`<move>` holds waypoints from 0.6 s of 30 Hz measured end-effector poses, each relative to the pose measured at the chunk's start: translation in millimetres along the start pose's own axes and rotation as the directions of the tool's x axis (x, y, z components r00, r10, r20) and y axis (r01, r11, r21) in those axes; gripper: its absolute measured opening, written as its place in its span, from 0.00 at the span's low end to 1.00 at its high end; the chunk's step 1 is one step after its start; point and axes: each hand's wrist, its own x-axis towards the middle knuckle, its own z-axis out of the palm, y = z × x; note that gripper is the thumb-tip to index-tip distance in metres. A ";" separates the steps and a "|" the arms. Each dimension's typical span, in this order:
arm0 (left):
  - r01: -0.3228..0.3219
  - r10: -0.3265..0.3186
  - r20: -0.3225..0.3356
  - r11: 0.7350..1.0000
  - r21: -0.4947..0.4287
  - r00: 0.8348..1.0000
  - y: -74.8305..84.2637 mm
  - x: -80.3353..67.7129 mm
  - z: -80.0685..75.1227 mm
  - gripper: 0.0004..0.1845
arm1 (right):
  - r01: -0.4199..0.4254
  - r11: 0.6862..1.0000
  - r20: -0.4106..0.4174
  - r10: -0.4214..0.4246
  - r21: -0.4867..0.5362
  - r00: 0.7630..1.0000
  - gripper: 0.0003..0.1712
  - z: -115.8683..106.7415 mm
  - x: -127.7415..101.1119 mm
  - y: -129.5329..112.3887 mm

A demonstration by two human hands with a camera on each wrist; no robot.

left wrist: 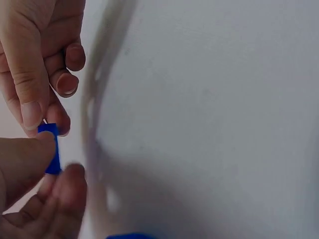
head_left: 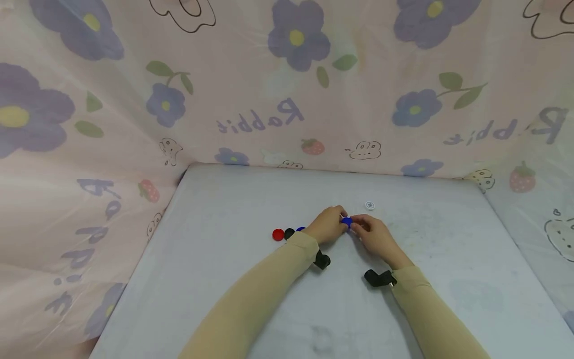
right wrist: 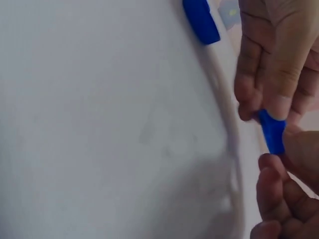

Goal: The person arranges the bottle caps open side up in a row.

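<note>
Head view: both hands (head_left: 354, 232) pinch small round blue cap (head_left: 346, 222)

Pale grey table (head_left: 224, 279), red cap (head_left: 277, 235), black cap (head_left: 289, 233), small white ring (head_left: 369, 206)

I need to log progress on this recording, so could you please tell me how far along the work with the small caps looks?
Done: nothing shows as clearly finished. In hand: the left hand and right hand both pinch one blue cap just above the table. Left: a red cap, a black cap and another blue cap lie in a row beside the left wrist, and a small white piece lies apart, farther back.
</note>
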 end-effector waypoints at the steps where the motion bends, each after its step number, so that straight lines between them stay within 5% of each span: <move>1: -0.017 0.017 -0.012 1.000 -0.020 1.000 -0.2 -1.3 -1.8 0.15 | 0.006 1.000 -0.007 -0.006 0.006 1.000 0.19 -0.5 -0.4 -1.7; 9: -0.093 0.088 -0.043 0.985 -0.144 0.995 -6.2 -23.5 -22.6 0.14 | 0.095 0.995 -0.035 -0.094 0.032 0.995 0.19 -0.4 -5.7 -23.5; 18: -0.035 0.029 -0.029 0.975 -0.220 0.999 -18.3 -44.2 -28.0 0.14 | 0.096 0.993 0.001 -0.096 0.062 0.995 0.19 12.1 -10.3 -35.0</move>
